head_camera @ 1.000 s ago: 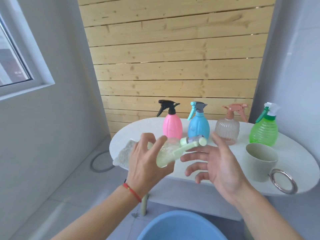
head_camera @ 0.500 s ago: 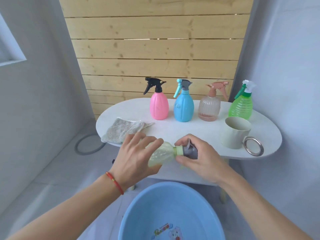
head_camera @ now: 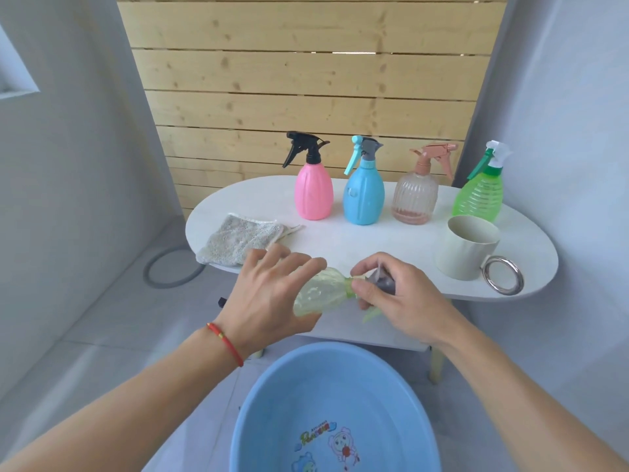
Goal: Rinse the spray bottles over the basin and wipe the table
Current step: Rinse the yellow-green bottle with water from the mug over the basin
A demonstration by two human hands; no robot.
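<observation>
Both hands grip pale-green bottle (head_camera: 323, 292): left hand (head_camera: 272, 294) body, right hand (head_camera: 391, 294) cap; basin (head_camera: 258, 420) lettering unreadable.

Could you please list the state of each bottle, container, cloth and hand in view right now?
pale green bottle: held sideways, head on
left hand: grips its body
right hand: grips its spray head
pink bottle: upright, capped
blue bottle: upright, capped
clear ribbed bottle: upright, capped
green bottle: upright, capped
cup: upright, open
cloth: folded on table
basin: on floor
</observation>
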